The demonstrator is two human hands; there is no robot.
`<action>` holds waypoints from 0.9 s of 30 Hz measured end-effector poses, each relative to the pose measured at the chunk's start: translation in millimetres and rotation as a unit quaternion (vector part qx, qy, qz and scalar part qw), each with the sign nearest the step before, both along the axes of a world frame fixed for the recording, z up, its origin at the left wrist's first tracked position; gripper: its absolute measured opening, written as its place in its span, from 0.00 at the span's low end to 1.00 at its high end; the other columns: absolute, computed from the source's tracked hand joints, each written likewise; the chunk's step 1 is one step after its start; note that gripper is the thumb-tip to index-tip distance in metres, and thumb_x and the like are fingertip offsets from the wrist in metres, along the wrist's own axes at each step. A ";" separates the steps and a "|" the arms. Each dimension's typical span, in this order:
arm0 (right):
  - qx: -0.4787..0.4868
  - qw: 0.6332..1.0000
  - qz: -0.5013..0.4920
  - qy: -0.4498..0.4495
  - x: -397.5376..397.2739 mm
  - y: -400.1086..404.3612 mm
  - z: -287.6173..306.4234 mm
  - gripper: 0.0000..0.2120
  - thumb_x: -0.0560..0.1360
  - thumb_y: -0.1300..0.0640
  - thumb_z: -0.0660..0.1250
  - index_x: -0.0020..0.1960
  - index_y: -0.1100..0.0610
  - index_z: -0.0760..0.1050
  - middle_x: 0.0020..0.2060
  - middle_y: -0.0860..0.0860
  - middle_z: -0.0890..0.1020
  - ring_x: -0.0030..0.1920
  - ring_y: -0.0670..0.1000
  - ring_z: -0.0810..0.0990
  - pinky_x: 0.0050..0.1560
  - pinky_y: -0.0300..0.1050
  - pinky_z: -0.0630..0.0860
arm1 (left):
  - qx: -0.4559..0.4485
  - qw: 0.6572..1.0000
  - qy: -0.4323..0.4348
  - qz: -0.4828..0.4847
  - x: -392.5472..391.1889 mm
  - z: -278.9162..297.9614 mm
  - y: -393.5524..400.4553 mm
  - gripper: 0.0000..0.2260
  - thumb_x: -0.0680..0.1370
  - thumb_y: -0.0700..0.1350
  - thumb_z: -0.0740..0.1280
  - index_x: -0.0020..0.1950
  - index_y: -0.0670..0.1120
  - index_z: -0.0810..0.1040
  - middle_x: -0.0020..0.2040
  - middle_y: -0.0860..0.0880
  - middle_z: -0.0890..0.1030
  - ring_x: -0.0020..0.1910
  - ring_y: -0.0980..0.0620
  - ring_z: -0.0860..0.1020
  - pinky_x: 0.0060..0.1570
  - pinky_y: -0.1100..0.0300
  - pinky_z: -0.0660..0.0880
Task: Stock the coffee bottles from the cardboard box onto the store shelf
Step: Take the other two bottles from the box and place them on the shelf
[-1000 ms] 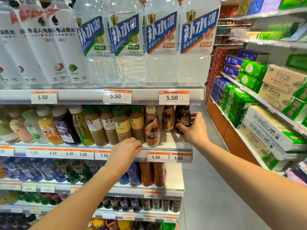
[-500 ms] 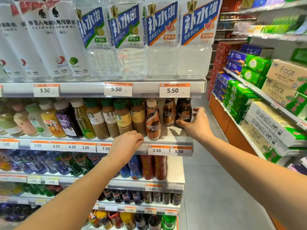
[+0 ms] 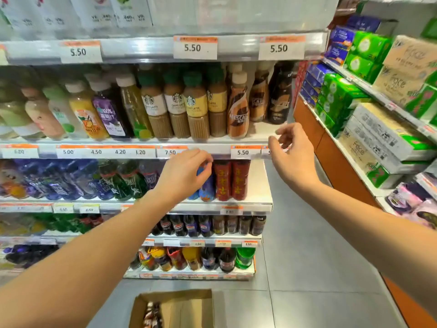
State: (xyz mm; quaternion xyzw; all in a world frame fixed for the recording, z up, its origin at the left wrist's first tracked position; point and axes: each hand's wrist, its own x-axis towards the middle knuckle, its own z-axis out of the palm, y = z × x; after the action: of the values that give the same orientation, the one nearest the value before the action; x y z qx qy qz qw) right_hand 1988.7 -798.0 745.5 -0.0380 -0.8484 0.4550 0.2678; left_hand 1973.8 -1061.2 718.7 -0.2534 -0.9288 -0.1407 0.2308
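Three Nescafe coffee bottles stand at the right end of the store shelf (image 3: 257,136): a brown one with a white cap (image 3: 237,107) in front, a striped one (image 3: 259,100) and a dark one (image 3: 280,98) behind. My right hand (image 3: 292,150) hovers empty just in front of the shelf edge, fingers apart, clear of the dark bottle. My left hand (image 3: 184,172) hangs loosely curled below the shelf's price rail, holding nothing. On the floor below lies the open cardboard box (image 3: 175,306), with coffee bottles (image 3: 152,314) at its left side.
Starbucks latte bottles (image 3: 175,102) and juice bottles (image 3: 87,114) fill the shelf to the left. Red and blue drinks (image 3: 222,179) sit one shelf down. Tissue packs (image 3: 383,129) line the right-hand shelving. Grey tiled aisle floor (image 3: 307,256) runs between.
My right hand has let go of the dark bottle and drawn back from the shelf. My head has tilted down, bringing the box on the floor into view.
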 end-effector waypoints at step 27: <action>-0.062 0.861 0.180 -0.471 117.7 -348.7 -635.4 0.21 0.68 0.36 0.70 0.47 0.53 0.74 0.28 0.44 0.78 0.43 0.52 0.84 0.55 0.53 0.80 | 0.104 0.771 -0.524 0.347 171.3 -597.8 -288.8 0.13 0.77 0.50 0.69 0.57 0.43 0.78 0.52 0.42 0.84 0.52 0.42 0.81 0.53 0.54 0.76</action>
State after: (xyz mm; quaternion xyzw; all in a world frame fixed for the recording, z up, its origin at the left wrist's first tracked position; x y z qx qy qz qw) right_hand 2106.4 -1146.7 110.2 -0.1113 -0.8353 0.4752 -0.2531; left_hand 2145.2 -1350.0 120.8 0.2247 -0.9102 -0.2574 -0.2341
